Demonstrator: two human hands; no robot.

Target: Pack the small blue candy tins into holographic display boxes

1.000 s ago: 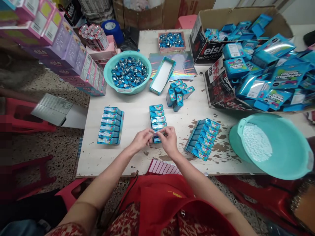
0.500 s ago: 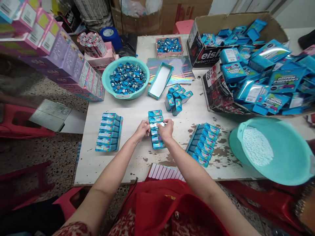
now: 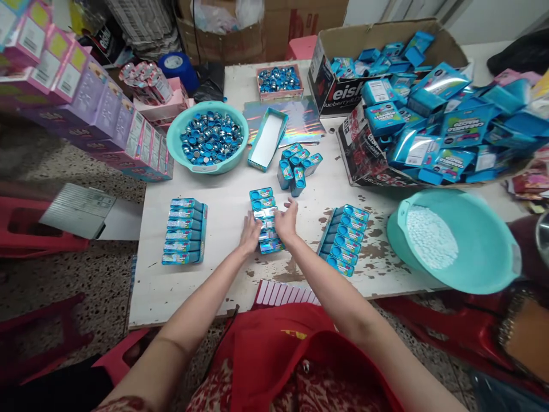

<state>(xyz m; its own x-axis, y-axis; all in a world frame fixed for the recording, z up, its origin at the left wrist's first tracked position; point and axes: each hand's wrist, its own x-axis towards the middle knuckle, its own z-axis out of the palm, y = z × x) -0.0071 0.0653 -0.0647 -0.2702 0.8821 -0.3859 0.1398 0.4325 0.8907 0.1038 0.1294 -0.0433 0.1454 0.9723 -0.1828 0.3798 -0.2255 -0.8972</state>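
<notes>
A row of small blue candy boxes (image 3: 263,201) stands in the middle of the table between my hands. The top ones show round recesses; the lower ones look shiny on top. My left hand (image 3: 250,233) lies along the row's left side, fingers stretched out. On the right side, my right hand (image 3: 286,222) touches the row near the thumb, its fingers apart. Another row of shiny-topped blue boxes (image 3: 182,232) is at left, and a third row (image 3: 346,240) with round recesses at right. Several loose blue boxes (image 3: 295,169) stand just beyond my right hand.
A turquoise basin (image 3: 171,154) of blue-and-silver caps stands behind, beside an open blue tray (image 3: 268,140). White pellets fill part of a larger basin (image 3: 493,240) at right. Cartons (image 3: 373,154) overflow with blue packs. A strip sheet (image 3: 285,293) lies at the front edge.
My fingers have parted from a pinch over the middle of the row and now lie along its sides. The whole view has shifted slightly.
</notes>
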